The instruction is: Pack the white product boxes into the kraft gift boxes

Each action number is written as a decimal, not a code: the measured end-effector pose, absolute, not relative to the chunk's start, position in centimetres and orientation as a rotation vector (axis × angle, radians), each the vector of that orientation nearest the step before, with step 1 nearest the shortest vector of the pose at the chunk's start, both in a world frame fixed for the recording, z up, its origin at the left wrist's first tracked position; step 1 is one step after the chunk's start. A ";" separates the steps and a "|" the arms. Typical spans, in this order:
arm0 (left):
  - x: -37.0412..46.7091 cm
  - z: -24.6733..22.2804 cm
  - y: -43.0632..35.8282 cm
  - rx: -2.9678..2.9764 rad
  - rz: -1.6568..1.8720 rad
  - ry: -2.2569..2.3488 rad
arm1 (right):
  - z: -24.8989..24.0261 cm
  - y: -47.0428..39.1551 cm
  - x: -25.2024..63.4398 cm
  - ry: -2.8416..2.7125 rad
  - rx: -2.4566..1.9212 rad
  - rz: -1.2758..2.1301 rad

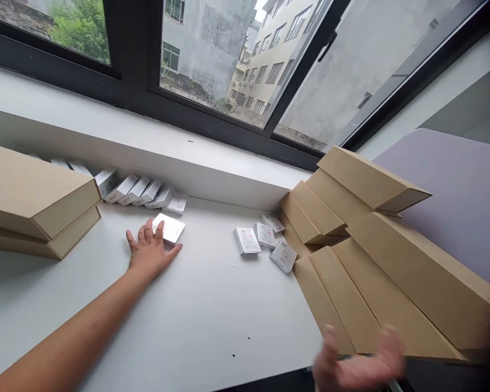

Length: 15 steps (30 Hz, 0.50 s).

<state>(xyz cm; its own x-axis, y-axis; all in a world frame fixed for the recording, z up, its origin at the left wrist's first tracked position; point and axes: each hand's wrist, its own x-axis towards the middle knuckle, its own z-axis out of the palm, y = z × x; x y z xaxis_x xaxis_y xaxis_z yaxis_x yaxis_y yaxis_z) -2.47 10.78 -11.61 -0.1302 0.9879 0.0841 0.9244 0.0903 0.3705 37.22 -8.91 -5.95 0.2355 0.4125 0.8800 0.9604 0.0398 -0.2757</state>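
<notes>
My left hand [152,251] lies on the white table with its fingers spread. Its fingertips touch the near left edge of a small white box [170,228], while the thumb rests on the tabletop beside the box. At the lower right, my right hand [359,367] is blurred by motion. Thumb and fingers stand apart there, with nothing visible between them, in front of the stacked brown boxes [343,294]. Along the sill wall leans a row of similar small white boxes [141,190]. Several more small boxes [264,234] lie loosely to the right of the middle.
Two large brown boxes [36,190] are stacked at the left, hiding part of the white row. Brown boxes pile up at the right against a pale purple panel [445,179]. A window sill [147,133] bounds the back; the table's front edge shows at the bottom.
</notes>
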 end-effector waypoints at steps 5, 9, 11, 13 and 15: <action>-2.7 -11.5 10.4 2.108 0.498 1.989 | -7.8 -2.4 32.1 -1.535 -1.826 -0.072; -2.8 -11.1 10.1 2.210 0.548 1.824 | -7.7 3.9 31.4 -1.697 -1.960 0.109; -2.8 -10.8 10.0 2.194 0.577 1.797 | -8.1 6.8 30.3 -1.749 -2.044 0.080; -2.9 -10.6 9.9 2.162 0.644 1.767 | -8.9 8.9 28.7 -1.730 -2.168 0.010; -3.2 -10.5 9.9 2.095 0.746 1.728 | -9.8 10.1 27.6 -1.687 -2.278 -0.072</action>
